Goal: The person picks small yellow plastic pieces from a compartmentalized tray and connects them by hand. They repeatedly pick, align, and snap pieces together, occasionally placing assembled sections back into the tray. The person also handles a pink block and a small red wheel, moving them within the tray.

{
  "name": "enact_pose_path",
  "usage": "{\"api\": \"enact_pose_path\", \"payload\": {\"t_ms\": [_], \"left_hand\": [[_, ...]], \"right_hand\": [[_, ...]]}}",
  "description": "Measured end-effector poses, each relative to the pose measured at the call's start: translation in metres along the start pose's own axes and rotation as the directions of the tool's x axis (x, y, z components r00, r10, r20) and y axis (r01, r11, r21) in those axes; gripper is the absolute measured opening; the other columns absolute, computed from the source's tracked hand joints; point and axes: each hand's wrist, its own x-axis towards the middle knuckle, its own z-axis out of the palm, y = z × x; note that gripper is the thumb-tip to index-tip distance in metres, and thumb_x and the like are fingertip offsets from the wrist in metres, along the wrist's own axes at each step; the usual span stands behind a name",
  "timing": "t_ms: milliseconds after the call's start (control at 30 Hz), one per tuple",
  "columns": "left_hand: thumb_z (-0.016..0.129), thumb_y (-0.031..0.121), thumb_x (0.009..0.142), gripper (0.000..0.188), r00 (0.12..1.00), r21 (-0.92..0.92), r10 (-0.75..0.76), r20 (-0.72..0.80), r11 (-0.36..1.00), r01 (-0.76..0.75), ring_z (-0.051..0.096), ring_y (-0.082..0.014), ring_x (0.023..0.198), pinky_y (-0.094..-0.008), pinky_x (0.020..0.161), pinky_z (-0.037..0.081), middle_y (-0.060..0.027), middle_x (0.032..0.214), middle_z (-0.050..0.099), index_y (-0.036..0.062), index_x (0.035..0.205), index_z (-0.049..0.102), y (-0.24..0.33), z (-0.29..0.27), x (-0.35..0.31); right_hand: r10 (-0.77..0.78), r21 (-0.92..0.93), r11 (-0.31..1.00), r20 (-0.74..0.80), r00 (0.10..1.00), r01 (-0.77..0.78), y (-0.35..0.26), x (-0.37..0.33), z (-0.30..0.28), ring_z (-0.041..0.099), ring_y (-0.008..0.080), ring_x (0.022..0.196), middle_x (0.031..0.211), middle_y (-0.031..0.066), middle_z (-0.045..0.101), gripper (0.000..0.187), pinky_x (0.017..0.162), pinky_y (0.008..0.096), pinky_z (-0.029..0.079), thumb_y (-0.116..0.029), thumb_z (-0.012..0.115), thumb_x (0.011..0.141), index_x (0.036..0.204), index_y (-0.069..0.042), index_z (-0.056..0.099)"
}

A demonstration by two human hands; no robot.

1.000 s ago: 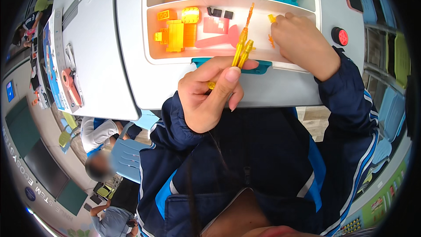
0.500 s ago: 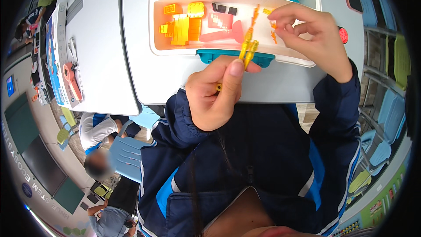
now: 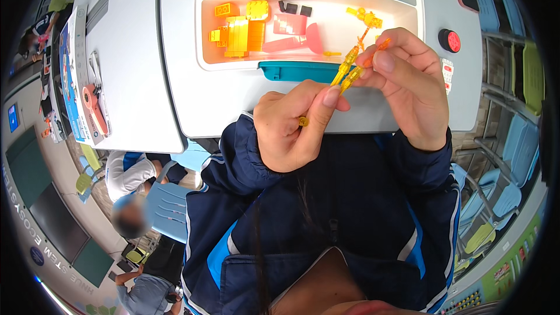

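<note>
Both hands hold a translucent yellow rod assembly above the bench's near edge, in front of the white parts tray. Left hand pinches its lower end; right hand pinches its top.

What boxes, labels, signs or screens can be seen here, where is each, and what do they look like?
Flat blue printed package: left table edge, long rectangle with orange shapes.
White sticker strip: table's right side, below the red round button, small red marks.
Dark green wall panels: far left, rectangular.
</note>
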Motion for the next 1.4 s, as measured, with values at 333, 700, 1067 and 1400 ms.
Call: {"api": "enact_pose_path", "payload": {"t_ms": [333,700,1067,1400], "left_hand": [[0.058,0.007,0.094,0.014,0.994,0.037,0.048,0.100,0.998,-0.052,0.050,-0.0116,0.041,-0.0237,0.042,0.036,-0.0051,0.066,0.064,0.0005,0.083,0.066,0.000,-0.006,0.002],[0.057,0.006,0.094,0.014,0.993,0.027,0.045,0.113,0.998,-0.048,0.049,-0.0124,0.041,-0.0241,0.042,0.036,-0.0053,0.067,0.063,0.0005,0.083,0.065,-0.001,-0.004,0.003],[0.056,0.006,0.094,0.015,0.984,0.073,0.009,0.177,0.997,-0.022,0.049,-0.0143,0.041,-0.0255,0.044,0.037,-0.0052,0.062,0.058,0.0022,0.081,0.063,0.001,-0.005,0.009],[0.061,0.013,0.093,0.014,0.996,0.277,-0.094,-0.005,0.956,0.092,0.055,-0.0116,0.049,-0.0234,0.049,0.041,-0.0062,0.062,0.061,0.0012,0.087,0.066,-0.001,-0.020,0.050]], "right_hand": [[-0.017,-0.007,1.000,-0.016,1.000,0.017,0.002,0.001,-0.002,0.067,0.0206,0.091,0.097,0.0134,0.068,0.020,0.080,0.0371,0.058,-0.005,0.067,0.085,0.104,0.002,0.063],[-0.002,0.014,1.000,-0.015,1.000,0.002,0.001,0.001,-0.004,0.067,0.0204,0.091,0.096,0.0135,0.068,0.021,0.080,0.0358,0.058,-0.002,0.067,0.084,0.104,0.003,0.062],[-0.222,-0.239,0.941,0.098,0.970,0.240,0.005,0.004,-0.014,0.067,0.0168,0.087,0.092,0.0105,0.068,0.023,0.078,0.0283,0.056,0.006,0.070,0.080,0.102,0.003,0.063],[-0.135,-0.913,0.053,0.395,0.909,0.405,-0.042,0.048,-0.041,0.066,0.0224,0.081,0.086,0.0102,0.069,0.008,0.075,0.0302,0.051,-0.003,0.064,0.082,0.087,0.001,0.067]]}}
